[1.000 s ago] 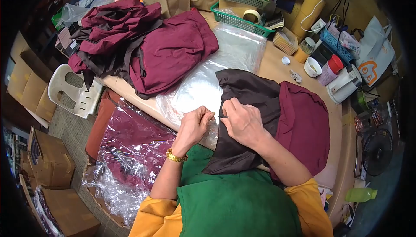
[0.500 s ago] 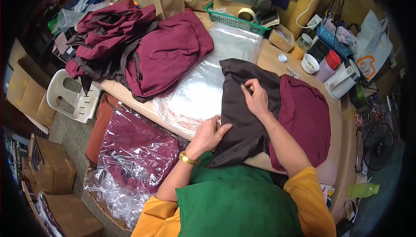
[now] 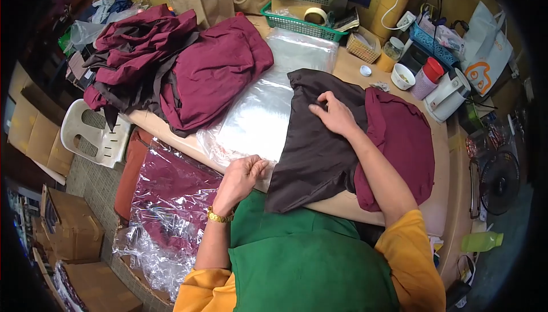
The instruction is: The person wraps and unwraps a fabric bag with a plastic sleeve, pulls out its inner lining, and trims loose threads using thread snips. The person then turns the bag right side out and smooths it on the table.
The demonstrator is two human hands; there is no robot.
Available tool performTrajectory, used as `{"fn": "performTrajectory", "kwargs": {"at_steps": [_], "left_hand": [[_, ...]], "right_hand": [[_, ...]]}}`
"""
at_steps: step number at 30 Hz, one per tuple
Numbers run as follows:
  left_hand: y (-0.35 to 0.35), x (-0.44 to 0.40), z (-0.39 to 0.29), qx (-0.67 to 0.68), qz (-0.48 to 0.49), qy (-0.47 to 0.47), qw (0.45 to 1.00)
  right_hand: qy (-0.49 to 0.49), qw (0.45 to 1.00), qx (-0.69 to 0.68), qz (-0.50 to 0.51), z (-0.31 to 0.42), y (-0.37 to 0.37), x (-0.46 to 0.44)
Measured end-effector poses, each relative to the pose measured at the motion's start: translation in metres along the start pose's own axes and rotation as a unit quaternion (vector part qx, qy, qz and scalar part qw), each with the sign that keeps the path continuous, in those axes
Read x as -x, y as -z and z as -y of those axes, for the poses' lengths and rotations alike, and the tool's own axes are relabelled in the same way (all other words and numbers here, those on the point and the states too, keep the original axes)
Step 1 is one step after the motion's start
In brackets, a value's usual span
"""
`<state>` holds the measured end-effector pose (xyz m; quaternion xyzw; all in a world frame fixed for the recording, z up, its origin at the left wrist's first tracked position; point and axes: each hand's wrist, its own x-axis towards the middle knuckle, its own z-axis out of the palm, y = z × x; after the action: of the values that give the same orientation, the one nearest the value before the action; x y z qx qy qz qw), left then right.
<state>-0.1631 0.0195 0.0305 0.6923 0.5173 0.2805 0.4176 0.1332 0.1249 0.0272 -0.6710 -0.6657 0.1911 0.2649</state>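
Observation:
A dark brown cloth (image 3: 319, 158) lies spread on the table in front of me, joined or laid against a maroon garment (image 3: 399, 146) on its right. My right hand (image 3: 337, 117) rests over the upper part of the dark cloth, its thumb and fingers apart. Left of the cloth, my left hand (image 3: 244, 179) is closed in a pinch at the near edge of a stack of clear plastic bags (image 3: 251, 112). Whatever sits between those fingertips is too small to make out.
Maroon and dark garments (image 3: 211, 66) are heaped at the back left. A plastic-wrapped maroon bundle (image 3: 171, 198) lies in a box below the table's left edge. Green baskets (image 3: 302, 23), a white bowl (image 3: 403, 78) and a white kettle (image 3: 448, 96) stand along the back and right.
My left hand has moved left, away from the dark cloth's edge, and its fingers have closed into a pinch. My right hand has shifted slightly up and left over the cloth.

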Motion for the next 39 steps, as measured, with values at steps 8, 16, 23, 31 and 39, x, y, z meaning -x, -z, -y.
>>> {"fn": "performTrajectory", "kwargs": {"at_steps": [8, 16, 23, 31, 39], "left_hand": [[-0.007, -0.001, 0.006, 0.109, -0.056, 0.035, 0.992], [-0.014, 0.003, 0.012, 0.576, -0.013, 0.046, 0.816], [-0.032, 0.013, 0.038, 0.661, 0.028, 0.053, 0.748], [-0.031, 0.017, 0.002, 0.484, -0.096, -0.005, 0.870], [-0.035, 0.013, -0.004, 0.490, -0.097, -0.052, 0.865]], "right_hand": [[0.206, 0.976, 0.047, 0.050, 0.105, 0.028, 0.118], [0.073, 0.995, -0.058, -0.023, 0.035, -0.028, 0.125], [0.074, 0.995, -0.051, 0.034, 0.030, -0.001, 0.130], [0.221, 0.969, 0.075, -0.083, 0.088, 0.004, 0.125], [0.244, 0.958, 0.134, -0.071, 0.097, -0.007, 0.112]]}}
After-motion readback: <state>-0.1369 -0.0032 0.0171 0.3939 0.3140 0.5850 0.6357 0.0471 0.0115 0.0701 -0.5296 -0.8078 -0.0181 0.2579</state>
